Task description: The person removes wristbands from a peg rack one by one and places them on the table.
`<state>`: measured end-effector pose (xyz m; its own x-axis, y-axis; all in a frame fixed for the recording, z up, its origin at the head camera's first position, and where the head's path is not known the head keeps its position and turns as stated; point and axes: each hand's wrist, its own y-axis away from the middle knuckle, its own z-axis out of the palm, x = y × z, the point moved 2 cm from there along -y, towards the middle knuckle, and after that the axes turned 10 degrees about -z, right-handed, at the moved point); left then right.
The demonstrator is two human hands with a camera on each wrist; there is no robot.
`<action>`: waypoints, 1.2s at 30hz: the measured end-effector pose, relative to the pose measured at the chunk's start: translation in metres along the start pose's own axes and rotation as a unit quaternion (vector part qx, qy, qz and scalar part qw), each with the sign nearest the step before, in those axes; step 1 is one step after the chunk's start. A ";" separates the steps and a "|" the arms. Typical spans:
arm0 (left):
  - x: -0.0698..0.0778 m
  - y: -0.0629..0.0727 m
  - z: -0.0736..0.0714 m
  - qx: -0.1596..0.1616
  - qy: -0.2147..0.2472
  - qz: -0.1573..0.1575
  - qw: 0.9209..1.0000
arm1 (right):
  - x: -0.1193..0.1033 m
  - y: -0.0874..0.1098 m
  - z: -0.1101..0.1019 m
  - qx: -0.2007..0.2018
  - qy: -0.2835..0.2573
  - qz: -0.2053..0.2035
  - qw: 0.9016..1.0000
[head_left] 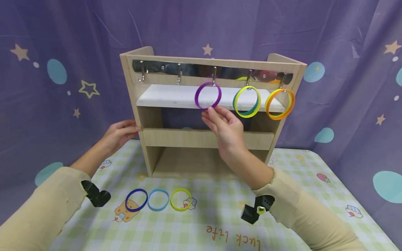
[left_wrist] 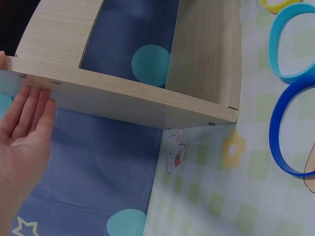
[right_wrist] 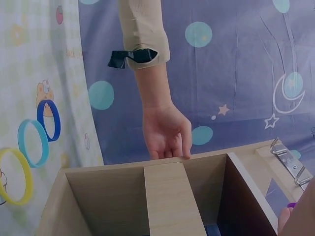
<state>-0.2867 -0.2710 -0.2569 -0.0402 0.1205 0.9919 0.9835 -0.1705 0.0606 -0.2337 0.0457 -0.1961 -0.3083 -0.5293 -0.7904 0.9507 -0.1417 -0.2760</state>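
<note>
A purple wristband (head_left: 196, 98) hangs at the middle hook (head_left: 215, 75) of a metal hook rail, and my right hand (head_left: 227, 130) pinches its lower edge between thumb and fingers. In the right wrist view only a bit of that hand (right_wrist: 285, 219) shows at the right edge. My left hand (head_left: 120, 134) rests against the left side of a wooden shelf unit (head_left: 207, 138), its fingers fairly straight on the panel. The left wrist view shows the fingertips of this hand (left_wrist: 29, 128) touching the side board.
Yellow and teal wristbands (head_left: 258, 101) hang on the fourth hook, yellow and orange ones (head_left: 293, 103) on the rightmost. On the checked tablecloth lie a dark blue wristband (head_left: 126, 202), a light blue one (head_left: 149, 202) and a yellow one (head_left: 171, 202). A purple curtain (head_left: 251, 28) stands behind.
</note>
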 end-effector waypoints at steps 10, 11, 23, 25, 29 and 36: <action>-0.001 -0.001 0.000 -0.002 0.007 0.001 1.000 | 0.000 0.001 0.002 0.003 -0.001 0.008 1.000; -0.001 -0.001 0.000 -0.002 0.006 0.000 1.000 | 0.000 0.002 0.002 0.003 0.002 0.007 1.000; 0.001 0.002 0.001 -0.007 0.017 0.014 1.000 | -0.009 0.010 0.004 -0.018 -0.004 -0.023 1.000; 0.002 0.002 0.001 -0.009 0.022 0.015 1.000 | -0.008 0.011 0.002 -0.020 0.001 -0.017 1.000; 0.001 0.003 0.002 -0.011 0.025 0.016 1.000 | -0.005 0.012 -0.002 -0.023 0.011 -0.008 1.000; 0.000 0.002 0.001 -0.009 0.016 0.014 1.000 | -0.001 0.010 -0.007 -0.026 0.014 -0.005 1.000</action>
<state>-0.2842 -0.2704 -0.2564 -0.0177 0.0842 0.9963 0.9809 -0.1916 0.0336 -0.2239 0.0509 -0.2024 -0.3194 -0.5051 -0.8018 0.9446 -0.1022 -0.3119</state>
